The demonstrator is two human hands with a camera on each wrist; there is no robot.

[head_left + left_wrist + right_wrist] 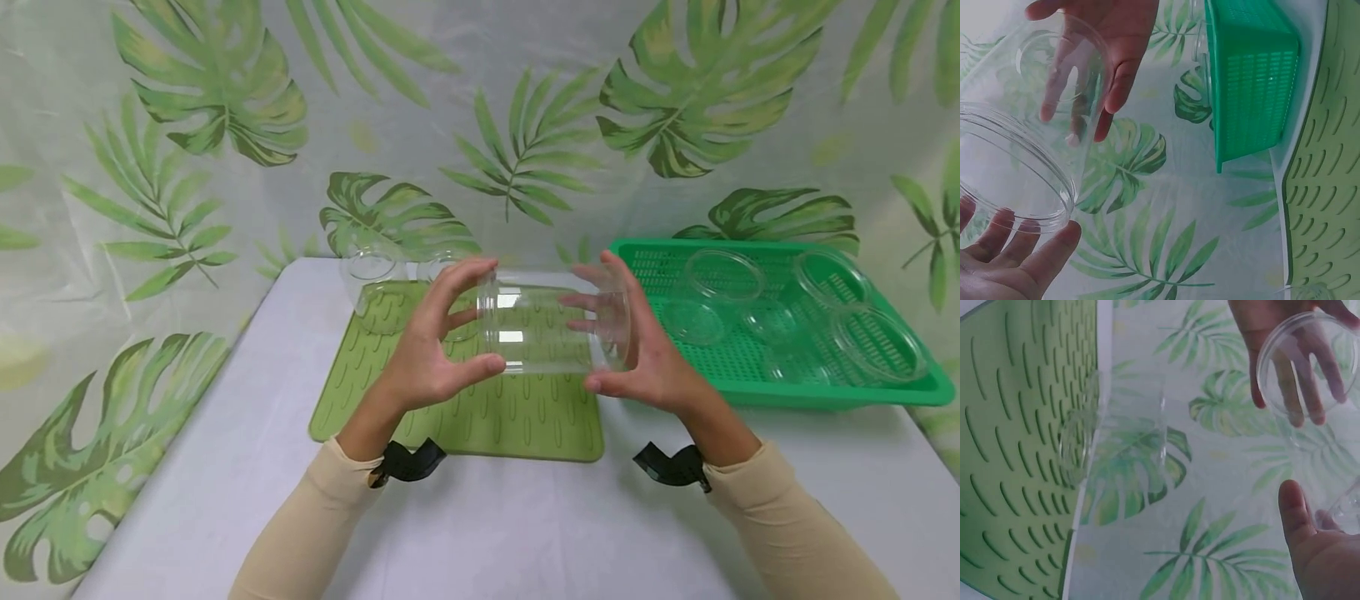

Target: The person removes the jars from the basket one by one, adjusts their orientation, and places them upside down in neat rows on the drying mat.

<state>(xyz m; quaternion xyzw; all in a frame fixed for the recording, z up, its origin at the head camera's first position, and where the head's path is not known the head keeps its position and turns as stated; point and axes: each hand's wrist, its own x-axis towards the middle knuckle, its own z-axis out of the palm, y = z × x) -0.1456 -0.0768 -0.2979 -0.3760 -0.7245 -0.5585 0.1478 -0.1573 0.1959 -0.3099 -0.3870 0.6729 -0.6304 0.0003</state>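
Observation:
A clear jar lies sideways in the air above the green ridged mat, held between both hands. My left hand grips its ringed, open mouth, thumb at the near side and fingers at the far side. The right hand holds the opposite end, its fingers seen through the clear wall. In the left wrist view the jar shows its threaded rim close to the left fingertips. Two more clear jars, a left one and one partly hidden behind the left hand, stand at the back of the mat.
A green perforated basket stands at the right with several clear jars inside. White cloth covers the table. A leaf-printed sheet hangs behind it.

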